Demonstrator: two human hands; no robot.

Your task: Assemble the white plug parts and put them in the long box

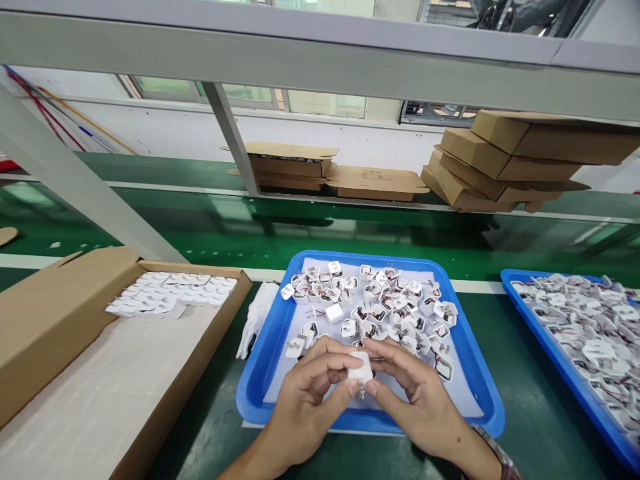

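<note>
Between my two hands is a small white plug adapter (360, 371), held above the near edge of a blue tray (473, 360). The fingers and thumb of my left hand (313, 393) close on its left side. My right hand (413, 393) grips it from the right with thumb and fingertips. Metal parts show at the adapter's lower end, partly hidden by the thumbs. Beyond my hands, the paper-lined tray holds many open white plug housings (395, 303) with dark and red wires. One closed white housing (334, 313) lies among them.
To the left, an open cardboard box (197, 363) holds rows of white pieces (170, 293) at its far end. A white glove (259, 317) lies beside the tray. Another blue tray (555, 340), full of wired parts, stands right. Cardboard boxes (505, 163) are stacked behind, under a metal beam.
</note>
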